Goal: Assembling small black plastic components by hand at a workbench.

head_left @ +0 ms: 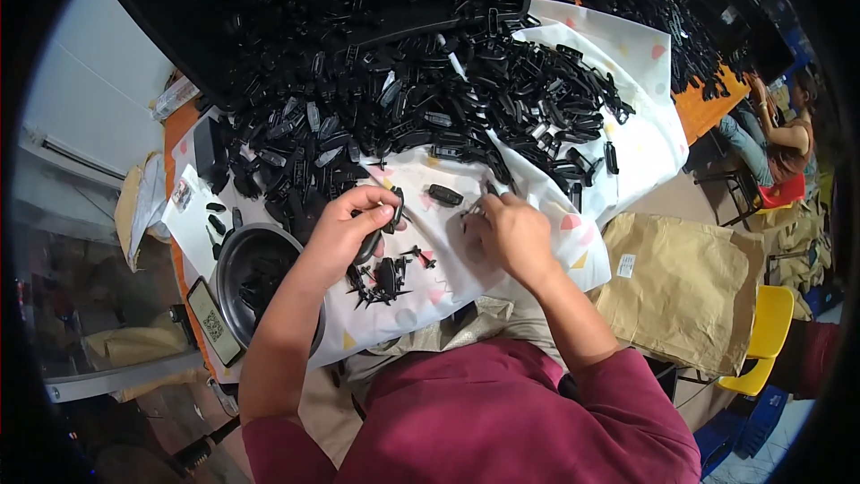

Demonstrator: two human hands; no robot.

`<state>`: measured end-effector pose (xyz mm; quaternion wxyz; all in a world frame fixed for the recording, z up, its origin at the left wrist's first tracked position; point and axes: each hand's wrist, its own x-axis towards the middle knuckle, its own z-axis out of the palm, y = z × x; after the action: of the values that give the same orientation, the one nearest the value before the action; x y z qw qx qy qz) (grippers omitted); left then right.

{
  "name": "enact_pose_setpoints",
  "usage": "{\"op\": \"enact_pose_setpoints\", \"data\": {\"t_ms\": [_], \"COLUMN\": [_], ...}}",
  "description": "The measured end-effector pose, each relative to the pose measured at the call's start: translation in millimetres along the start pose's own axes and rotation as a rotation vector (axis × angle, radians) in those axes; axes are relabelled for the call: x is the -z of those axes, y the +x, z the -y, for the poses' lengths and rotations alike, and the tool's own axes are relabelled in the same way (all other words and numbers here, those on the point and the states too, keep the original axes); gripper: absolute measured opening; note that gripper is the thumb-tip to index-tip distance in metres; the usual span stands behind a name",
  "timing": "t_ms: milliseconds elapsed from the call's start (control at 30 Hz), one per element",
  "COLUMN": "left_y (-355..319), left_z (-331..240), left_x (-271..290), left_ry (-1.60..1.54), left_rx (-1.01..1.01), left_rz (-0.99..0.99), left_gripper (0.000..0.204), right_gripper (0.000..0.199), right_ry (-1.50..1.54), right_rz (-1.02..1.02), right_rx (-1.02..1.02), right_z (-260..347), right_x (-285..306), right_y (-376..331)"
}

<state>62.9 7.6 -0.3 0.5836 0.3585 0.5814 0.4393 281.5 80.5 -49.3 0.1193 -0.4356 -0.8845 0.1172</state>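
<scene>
My left hand (351, 226) is closed round an elongated black plastic piece (368, 246), with another dark end showing at its fingertips. On the cloth to the right, my right hand (512, 231) has its fingers bent down and together; what they pinch, if anything, is too small and hidden to name. A single oblong black plastic part (444, 194) lies between the hands. Below my left hand sits a small cluster of black pointed pieces (387, 280), and a few similar small ones (423, 257) lie beside it.
A large heap of black plastic parts (421, 108) spreads from a tipped black bin (170, 13). A dark round bowl (226, 262) and a phone (215, 323) stand at the left edge. Brown paper sacking (681, 291) and a yellow chair (770, 332) are right; another person (788, 139) sits beyond.
</scene>
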Motion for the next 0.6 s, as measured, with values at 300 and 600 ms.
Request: {"op": "enact_pose_setpoints", "data": {"t_ms": [300, 600], "left_y": [-11.1, -13.7], "left_z": [5.3, 14.9], "left_x": [-10.8, -20.9], "left_ry": [0.23, 0.073], "left_rx": [-0.107, -0.21], "left_rz": [-0.076, -0.166], "left_gripper": [0.029, 0.029], "right_gripper": [0.021, 0.029], "right_ry": [0.032, -0.034], "right_rz": [0.032, -0.016], "right_rx": [-0.081, 0.21], "right_z": [-1.0, -12.7], "right_x": [-12.7, 3.8], "right_y": [12.7, 23.8]}}
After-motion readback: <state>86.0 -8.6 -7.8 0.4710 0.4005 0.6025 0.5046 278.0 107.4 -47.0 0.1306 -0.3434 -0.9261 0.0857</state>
